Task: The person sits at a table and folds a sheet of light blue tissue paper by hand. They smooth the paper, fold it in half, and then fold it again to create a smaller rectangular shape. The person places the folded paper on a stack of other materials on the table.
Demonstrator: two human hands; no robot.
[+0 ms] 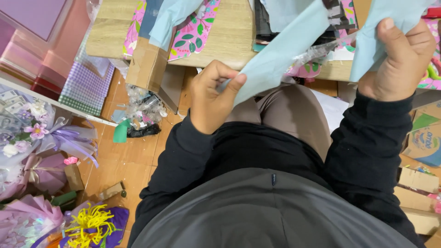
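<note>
Far off to the left of the left hand, down on the floor, sit wrapped bouquets (32,133) in lilac tissue and a yellow curled ribbon bow (92,222). Closer in, a cardboard box (148,64) leans against the tabletop (232,39) edge, with plastic scraps (144,108) scattered beneath it.

Now the left hand (212,98): fingers curled tight, thumb pressed against the forefinger, pinching the lower end of a pale blue paper strip (280,55). That strip runs up and to the right, away from the left hand, over the edge of the tabletop, with crinkled clear plastic film (317,51) lying across it between the two hands.

On to the right hand (397,62): raised higher, closed with the thumb on top, gripping a second pale blue sheet (386,32). Whether the two blue pieces join above the frame, I cannot tell.

By the look of it, this is the separating or smoothing step, with the paper pulled taut between both hands above the lap. The next move probably calls for a steady, even pull and a firm pinch on each end so the thin paper does not tear.

Beyond the right hand, flattened cardboard (420,183) lies on the floor.
</note>
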